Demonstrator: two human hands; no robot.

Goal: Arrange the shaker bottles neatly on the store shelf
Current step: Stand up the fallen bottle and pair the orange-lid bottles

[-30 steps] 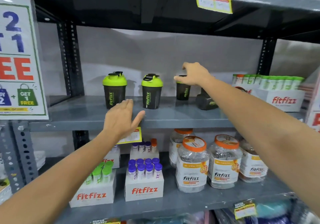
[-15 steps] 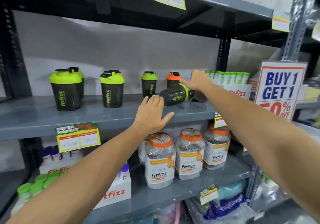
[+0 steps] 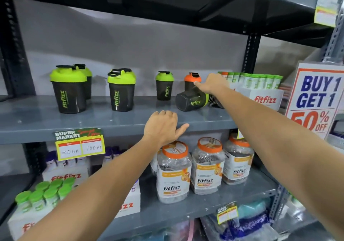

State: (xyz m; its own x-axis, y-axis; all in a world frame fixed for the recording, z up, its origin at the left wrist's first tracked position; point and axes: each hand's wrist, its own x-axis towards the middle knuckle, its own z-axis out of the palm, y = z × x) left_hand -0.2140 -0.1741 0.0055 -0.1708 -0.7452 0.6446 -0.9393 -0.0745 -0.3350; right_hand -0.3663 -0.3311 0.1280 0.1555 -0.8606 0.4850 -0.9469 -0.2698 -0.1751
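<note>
On the grey shelf [image 3: 111,121], far left, two large green-lidded shakers [image 3: 68,90] stand upright, one tucked behind the other; next a third green-lidded shaker [image 3: 122,90], then a small green-lidded shaker [image 3: 164,85], all upright and spaced. The left hand [image 3: 162,126] rests at the shelf's front edge, its fingers curled loosely, holding nothing. Further right, an orange-lidded shaker [image 3: 191,81] stands behind a toppled shaker [image 3: 191,101] lying on its side. The right hand [image 3: 211,83] reaches over it, fingers extended, gripping nothing visible. The left half looks settled; righting the fallen bottle remains.
</note>
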